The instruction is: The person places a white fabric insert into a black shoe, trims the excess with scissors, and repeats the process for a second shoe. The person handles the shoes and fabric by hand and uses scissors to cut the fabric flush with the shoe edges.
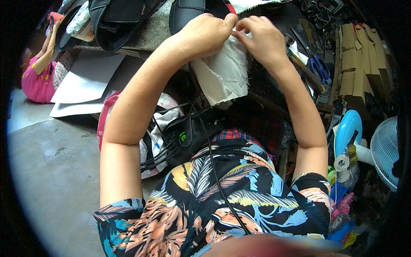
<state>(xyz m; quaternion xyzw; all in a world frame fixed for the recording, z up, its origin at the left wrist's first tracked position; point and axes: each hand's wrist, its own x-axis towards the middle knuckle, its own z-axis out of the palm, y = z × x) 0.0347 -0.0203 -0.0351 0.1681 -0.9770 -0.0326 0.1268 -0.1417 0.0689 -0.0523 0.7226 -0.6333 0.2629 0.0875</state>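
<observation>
At the far middle my two hands meet over the work surface. My left hand (pixel 209 35) is closed, thumb and fingers pressed together at their tips. Just right of it, my right hand (pixel 264 42) has its thumb and forefinger pinched near the left thumb; its fingers are slightly blurred. What either pinch holds is too small to tell. Directly beneath hangs a white cloth (pixel 224 75) with frayed edges; whether the fingers grip it is hidden. Behind my left hand lies a black sandal (pixel 182 16) with a wide strap and a strip of red at its edge.
Another black sandal (pixel 116 26) lies on the surface at the far left. Blue-handled scissors (pixel 320 69) lie right of my right hand, near stacked brown cardboard (pixel 357 64). White sheets (pixel 85 79) jut out at left. A fan (pixel 385 147) stands at right; another person (pixel 40 77) sits far left.
</observation>
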